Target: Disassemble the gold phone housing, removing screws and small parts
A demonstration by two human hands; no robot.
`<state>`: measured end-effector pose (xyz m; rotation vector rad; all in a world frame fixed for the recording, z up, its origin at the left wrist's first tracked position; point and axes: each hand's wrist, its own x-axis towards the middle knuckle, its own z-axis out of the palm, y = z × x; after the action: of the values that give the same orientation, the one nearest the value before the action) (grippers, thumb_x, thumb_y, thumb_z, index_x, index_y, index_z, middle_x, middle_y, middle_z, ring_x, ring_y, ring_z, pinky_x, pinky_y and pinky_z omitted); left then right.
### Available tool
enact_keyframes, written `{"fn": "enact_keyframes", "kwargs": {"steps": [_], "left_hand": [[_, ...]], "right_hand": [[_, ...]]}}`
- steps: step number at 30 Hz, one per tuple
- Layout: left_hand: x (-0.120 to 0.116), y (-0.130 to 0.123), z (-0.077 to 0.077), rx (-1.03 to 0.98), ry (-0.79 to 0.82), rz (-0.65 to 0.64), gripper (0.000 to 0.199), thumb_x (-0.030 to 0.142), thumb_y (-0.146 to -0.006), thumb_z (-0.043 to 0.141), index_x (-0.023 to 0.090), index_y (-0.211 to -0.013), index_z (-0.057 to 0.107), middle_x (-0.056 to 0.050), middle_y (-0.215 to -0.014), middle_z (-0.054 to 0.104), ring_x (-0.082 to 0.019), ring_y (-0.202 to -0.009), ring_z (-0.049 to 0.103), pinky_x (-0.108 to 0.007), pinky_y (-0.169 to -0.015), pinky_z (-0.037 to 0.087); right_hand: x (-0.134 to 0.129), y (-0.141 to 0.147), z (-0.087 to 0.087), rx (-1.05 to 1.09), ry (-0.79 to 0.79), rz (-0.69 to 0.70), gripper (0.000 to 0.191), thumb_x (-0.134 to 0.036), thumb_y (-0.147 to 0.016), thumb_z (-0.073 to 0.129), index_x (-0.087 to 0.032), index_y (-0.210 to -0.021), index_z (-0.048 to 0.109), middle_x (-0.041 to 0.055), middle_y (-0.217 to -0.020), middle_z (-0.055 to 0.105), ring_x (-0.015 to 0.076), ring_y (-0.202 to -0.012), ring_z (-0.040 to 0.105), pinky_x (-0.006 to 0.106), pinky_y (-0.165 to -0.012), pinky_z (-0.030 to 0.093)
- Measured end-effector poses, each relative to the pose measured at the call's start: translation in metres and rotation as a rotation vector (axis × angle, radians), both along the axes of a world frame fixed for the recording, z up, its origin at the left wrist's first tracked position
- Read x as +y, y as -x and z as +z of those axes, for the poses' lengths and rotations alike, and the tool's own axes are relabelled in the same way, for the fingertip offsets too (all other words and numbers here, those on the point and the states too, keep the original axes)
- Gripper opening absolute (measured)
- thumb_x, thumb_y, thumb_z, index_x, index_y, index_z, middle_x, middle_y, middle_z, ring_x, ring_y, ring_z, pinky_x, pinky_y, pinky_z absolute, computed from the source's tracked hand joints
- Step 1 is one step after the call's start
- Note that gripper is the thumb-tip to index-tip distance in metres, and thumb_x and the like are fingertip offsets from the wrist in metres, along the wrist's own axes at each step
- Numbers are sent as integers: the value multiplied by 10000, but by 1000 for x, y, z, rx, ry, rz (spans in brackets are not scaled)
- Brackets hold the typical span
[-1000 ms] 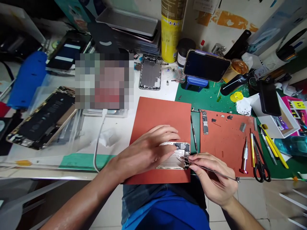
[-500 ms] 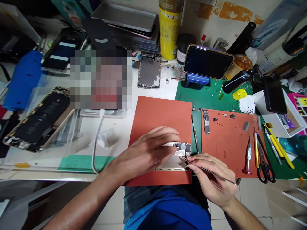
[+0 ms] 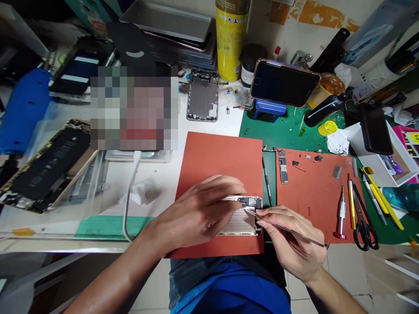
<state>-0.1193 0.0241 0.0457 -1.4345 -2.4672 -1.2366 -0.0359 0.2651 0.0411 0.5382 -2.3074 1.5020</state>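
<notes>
An opened phone housing (image 3: 238, 224), silvery inside with black parts at its right end, lies on a reddish-brown mat (image 3: 222, 157). My left hand (image 3: 199, 209) is laid across its left part, fingers bent around it, hiding much of that side. The left thumb and index finger reach close to the black parts. Held in my right hand (image 3: 293, 244) is a pair of thin metal tweezers (image 3: 297, 234). Their tips point left into the housing's right end, near the left fingertips. Whether the tips grip a part is too small to tell.
A second reddish mat (image 3: 307, 192) on the right bears a logic board (image 3: 282, 168), small parts, a screwdriver (image 3: 341, 213) and scissors (image 3: 362, 229). A thin pick tool (image 3: 267, 183) lies between the mats. A white cable (image 3: 127, 209) hangs over the table's front edge at left.
The tweezers and my right hand sit slightly lower and further right in the view. The whole scene has shifted a little as well. Both hands keep nearly the same pose.
</notes>
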Motion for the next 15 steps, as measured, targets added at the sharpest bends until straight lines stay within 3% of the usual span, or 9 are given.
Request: {"fn": "enact_keyframes", "kwargs": {"steps": [15], "left_hand": [[-4, -2, 0, -39, 11, 13, 201, 53, -989, 591, 205, -1102, 657, -83, -1258, 732, -234, -1275, 664, -418, -1150, 540]], "right_hand": [[-1, 3, 10, -50, -72, -18, 324, 61, -918, 715, -172, -1140, 743, 59, -980, 819, 204, -899, 806, 342, -809, 690]]}}
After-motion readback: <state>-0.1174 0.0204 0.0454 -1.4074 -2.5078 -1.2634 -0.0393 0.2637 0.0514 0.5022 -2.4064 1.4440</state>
